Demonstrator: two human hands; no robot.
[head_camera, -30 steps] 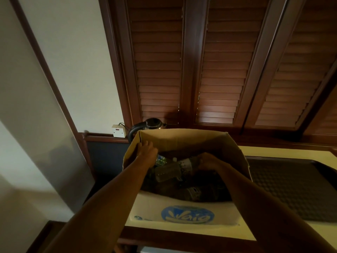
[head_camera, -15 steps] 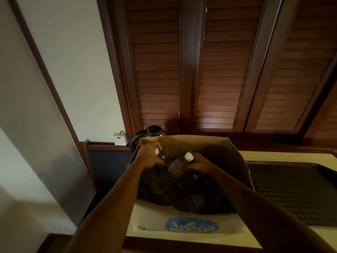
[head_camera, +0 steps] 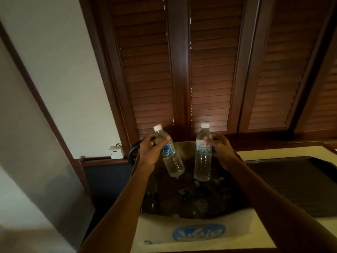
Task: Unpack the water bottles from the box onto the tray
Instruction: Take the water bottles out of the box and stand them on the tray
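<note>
An open cardboard box (head_camera: 197,232) with a blue logo stands in front of me, and several more bottles lie dark inside it (head_camera: 191,199). My left hand (head_camera: 150,152) grips a clear water bottle with a white cap and blue label (head_camera: 170,157), tilted, above the box. Over the same box my right hand (head_camera: 221,147) holds a second clear bottle (head_camera: 202,157) upright by its upper part. The dark textured tray (head_camera: 295,185) lies to the right of the box on the pale counter, with nothing visible on it.
A black kettle handle (head_camera: 131,152) shows behind the box at the left, next to a white wall socket (head_camera: 116,152). Brown louvred shutters (head_camera: 209,70) fill the wall behind. A pale panel stands at the far left.
Both hands have risen out of the box, each lifting a bottle clear above its rim. The bottles now stand upright or nearly so instead of lying inside.
</note>
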